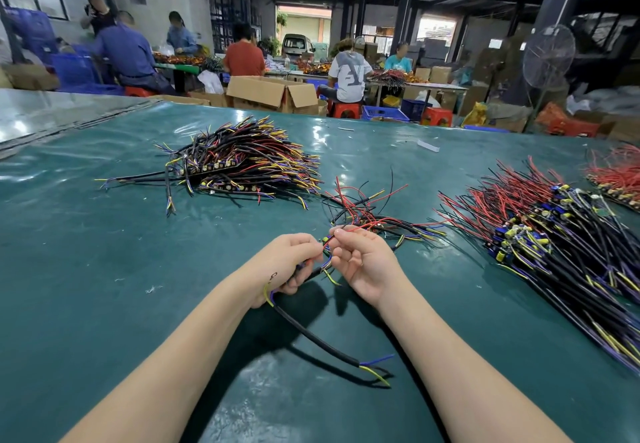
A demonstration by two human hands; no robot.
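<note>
- Right hand: thumb and forefinger are closed in a fine pinch on a thin red wire. The remaining fingers are loosely curled and hold nothing.
- Left hand: the fingers are curled round the upper end of a black cable, with short coloured leads showing between the two hands.
- Black cable: it runs from the left hand back toward the person. Its free end, low over the tabletop, splays into blue and yellow leads.
- Joint: hidden behind the fingertips, so I cannot tell whether any leads are yet twisted together.
- Judgement: the step appears to be mating the red wire to the cable's leads. To do it well, the left hand should brace the cable close to the joint. The right hand should take the red wire near its tip and draw it free of the loose tangle just beyond.
- Surroundings: one heap of cables lies far left, and a larger heap lies to the right, well apart from the hands.
</note>
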